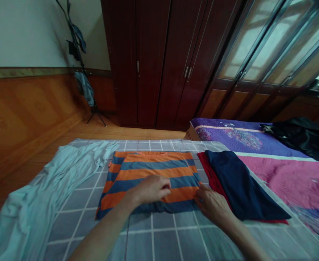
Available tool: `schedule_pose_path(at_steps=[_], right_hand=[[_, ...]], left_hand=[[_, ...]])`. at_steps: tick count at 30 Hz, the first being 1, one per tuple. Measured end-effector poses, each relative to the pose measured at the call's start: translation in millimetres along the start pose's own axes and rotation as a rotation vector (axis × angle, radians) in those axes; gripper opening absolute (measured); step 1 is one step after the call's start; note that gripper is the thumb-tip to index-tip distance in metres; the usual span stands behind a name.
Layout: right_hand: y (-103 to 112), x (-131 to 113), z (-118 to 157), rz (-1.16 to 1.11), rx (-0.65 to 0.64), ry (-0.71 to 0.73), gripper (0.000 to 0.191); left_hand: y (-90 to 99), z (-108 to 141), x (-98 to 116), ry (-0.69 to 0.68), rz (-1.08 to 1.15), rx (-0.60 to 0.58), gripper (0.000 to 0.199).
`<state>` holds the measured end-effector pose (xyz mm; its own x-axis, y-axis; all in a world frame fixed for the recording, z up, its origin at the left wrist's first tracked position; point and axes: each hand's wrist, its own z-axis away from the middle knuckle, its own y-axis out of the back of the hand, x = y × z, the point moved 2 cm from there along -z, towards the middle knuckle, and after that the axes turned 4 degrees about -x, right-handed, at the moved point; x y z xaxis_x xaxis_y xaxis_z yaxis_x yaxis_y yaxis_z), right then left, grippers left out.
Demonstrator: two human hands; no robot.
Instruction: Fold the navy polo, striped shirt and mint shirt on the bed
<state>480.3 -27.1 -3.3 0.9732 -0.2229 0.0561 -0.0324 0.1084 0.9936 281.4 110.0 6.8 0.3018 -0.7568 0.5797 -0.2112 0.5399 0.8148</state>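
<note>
A striped orange and grey-blue shirt (154, 172) lies folded into a flat, roughly rectangular shape on the checked bedsheet (140, 235). Over its middle is my left hand (152, 188), with the fingers curled in and no cloth visibly caught between them. At the shirt's right edge, my right hand (212, 203) has its fingertips closed on the fabric; part of the grip is hidden. Just right of that hand lies a folded navy garment (238, 185), on top of a folded red garment (212, 174).
A crumpled pale mint cloth (50, 188) lies along the left side. A second bed with a purple and pink cover (238, 136) adjoins on the right, with a black garment (298, 136) on it. Dark wardrobes (151, 72) and a coat stand (80, 61) stand beyond.
</note>
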Motion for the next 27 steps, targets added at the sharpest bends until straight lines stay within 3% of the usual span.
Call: schedule_pose_path(at_steps=[2, 4, 7, 10, 14, 18, 24, 27], right_hand=[[5.6, -12.1, -7.8, -0.019, -0.005, 0.032, 0.024], [13.4, -29.6, -18.0, -0.093, 0.088, 0.153, 0.021], [17.3, -64.8, -38.5, -0.211, 0.224, 0.372, 0.024], [4.5, -102.9, -60.6, -0.235, 0.217, 0.473, 0.044], [-25.1, -136.0, -75.3, -0.214, 0.116, 0.519, 0.058], [-44.4, -139.1, -77.0, -0.226, 0.116, 0.517, 0.060], [-46.6, -133.8, -78.5, -0.269, 0.119, 0.534, 0.060], [-45.4, -133.8, -78.4, -0.284, 0.105, 0.531, 0.060]], left_hand=[[32.7, 10.0, -38.4, 0.260, 0.050, 0.289, 0.014], [56.6, 24.6, -80.1, 0.449, 0.028, 0.455, 0.021], [68.8, 45.3, -133.6, 0.660, 0.018, 0.564, 0.025], [59.9, 54.6, -164.7, 0.782, 0.045, 0.582, 0.027], [45.9, 50.3, -175.1, 0.841, 0.037, 0.567, 0.025], [42.2, 40.3, -169.9, 0.839, -0.005, 0.522, 0.022], [42.5, 34.6, -165.8, 0.803, 0.001, 0.472, 0.036], [41.7, 33.8, -166.3, 0.788, -0.011, 0.459, 0.033]])
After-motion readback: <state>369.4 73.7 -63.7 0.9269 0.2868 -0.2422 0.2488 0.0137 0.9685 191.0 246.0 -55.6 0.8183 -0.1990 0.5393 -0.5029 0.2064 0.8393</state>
